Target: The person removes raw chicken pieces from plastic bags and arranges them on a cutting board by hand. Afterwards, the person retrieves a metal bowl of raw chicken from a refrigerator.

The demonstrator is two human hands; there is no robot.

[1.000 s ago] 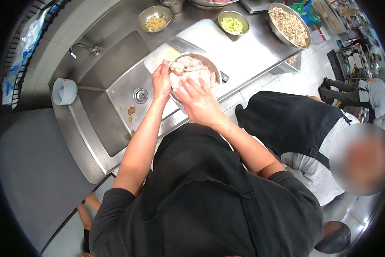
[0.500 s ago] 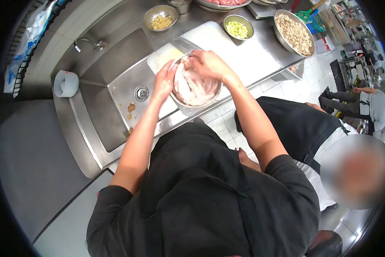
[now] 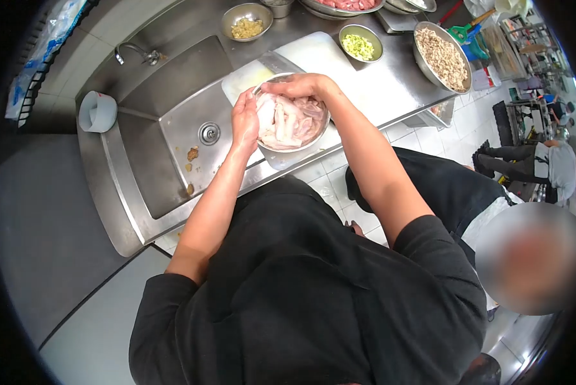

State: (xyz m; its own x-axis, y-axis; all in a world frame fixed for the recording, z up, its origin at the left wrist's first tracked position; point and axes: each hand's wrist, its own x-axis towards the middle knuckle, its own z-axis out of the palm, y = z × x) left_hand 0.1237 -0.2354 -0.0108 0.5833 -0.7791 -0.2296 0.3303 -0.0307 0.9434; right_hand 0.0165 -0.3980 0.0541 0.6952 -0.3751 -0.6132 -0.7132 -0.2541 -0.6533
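Observation:
A round metal bowl (image 3: 296, 149) holds pale, pinkish raw meat strips (image 3: 289, 123) and stands at the edge of the sink counter. My left hand (image 3: 244, 125) grips the bowl's left side, its fingers pointing up along the wall. Over the far part of the bowl lies my right hand (image 3: 299, 85), fingers stretched leftward across the top of the meat; its fingertips are partly hidden. Under and behind the bowl is a white cutting board (image 3: 240, 80), with a clear plastic tray corner (image 3: 278, 62) showing beyond the rim.
The sink (image 3: 185, 138) on the left has brown scraps near its drain. Behind are bowls of minced yellowish food (image 3: 247, 28), chopped green pieces (image 3: 358, 47) and pale minced meat (image 3: 442, 59). A co-worker in a black apron (image 3: 429, 186) stands close on the right.
My right hand has moved from inside the meat to flatter along the bowl's far side, uncovering more strips. The strips have shifted. My left hand stays at the bowl's left side.

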